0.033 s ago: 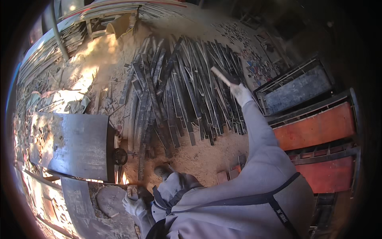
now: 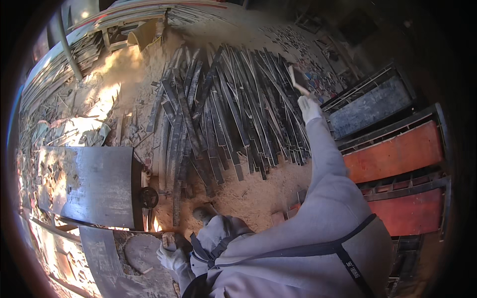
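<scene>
My right arm stretches far out to the right, its gloved hand (image 2: 310, 108) past the edge of the dark strip pile. At its fingertips is a short wooden piece (image 2: 294, 79) with a pale edge and a dark face. Whether the fingers still grip it, I cannot tell. My left hand (image 2: 172, 258), also gloved, is low beside my body at the edge of a worn dark bench (image 2: 102, 248). Its fingers are closed around a small brown wood block (image 2: 169, 240).
Long dark wooden strips (image 2: 223, 109) lie heaped ahead. Small offcuts (image 2: 318, 74) scatter beyond my right hand. Orange panels (image 2: 397, 151) and a grey panel (image 2: 370, 107) stand in frames on the right. A metal-topped bench (image 2: 94, 184) with a black handwheel (image 2: 148, 197) is on the left.
My right hand has moved outward to the right. The wooden piece has gone the same way, turned, and now sits farther out at the fingertips. My left hand has barely moved.
</scene>
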`<state>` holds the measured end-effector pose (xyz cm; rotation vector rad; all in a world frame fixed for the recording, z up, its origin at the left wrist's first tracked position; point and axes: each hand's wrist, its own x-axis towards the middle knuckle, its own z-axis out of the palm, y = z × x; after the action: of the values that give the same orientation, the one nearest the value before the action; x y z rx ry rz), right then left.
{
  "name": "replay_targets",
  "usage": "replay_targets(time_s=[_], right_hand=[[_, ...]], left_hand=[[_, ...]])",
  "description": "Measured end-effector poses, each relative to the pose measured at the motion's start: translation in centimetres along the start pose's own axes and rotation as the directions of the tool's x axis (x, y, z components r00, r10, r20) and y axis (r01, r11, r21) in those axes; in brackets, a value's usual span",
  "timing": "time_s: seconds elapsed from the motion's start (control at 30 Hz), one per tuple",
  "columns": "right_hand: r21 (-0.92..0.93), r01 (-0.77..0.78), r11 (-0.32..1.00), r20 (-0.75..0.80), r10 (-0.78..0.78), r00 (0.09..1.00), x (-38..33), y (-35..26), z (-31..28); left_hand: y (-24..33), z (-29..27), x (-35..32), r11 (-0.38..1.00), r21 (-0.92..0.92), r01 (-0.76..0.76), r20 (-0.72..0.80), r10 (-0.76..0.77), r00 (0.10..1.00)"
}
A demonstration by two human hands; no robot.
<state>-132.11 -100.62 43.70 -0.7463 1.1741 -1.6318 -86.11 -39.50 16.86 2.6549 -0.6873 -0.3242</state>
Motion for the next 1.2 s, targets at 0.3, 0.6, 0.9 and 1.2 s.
replay_targets(time_s=[0.3,0.6,0.9,1.2], right_hand=[[-0.827,-0.259,0.499,0.282,0.767,0.577,-26.9,28.3,10.5],[-0.32,0.912,0.256,0.484,0.872,-0.075,-59.8,40.2,19.8],[-0.623,0.51,0.593,0.614,0.775,-0.151,-55.5,43.5,21.2],[-0.779,0.284,0.559,0.495,0.826,-0.269,-49.8,34.9,25.0]], left_hand=[[-3.6,0.8,-2.1,0.892,-0.452,0.015,0.26,0.116,0.959],[-19.4,-5.0,2.3,0.691,-0.15,0.707,-0.228,-0.72,0.656],[-22.5,-3.1,7.5,0.652,-0.665,0.364,-0.061,-0.534,0.843],[-14.5,-10.7,5.7,0.21,-0.902,0.376,0.299,-0.322,0.898]])
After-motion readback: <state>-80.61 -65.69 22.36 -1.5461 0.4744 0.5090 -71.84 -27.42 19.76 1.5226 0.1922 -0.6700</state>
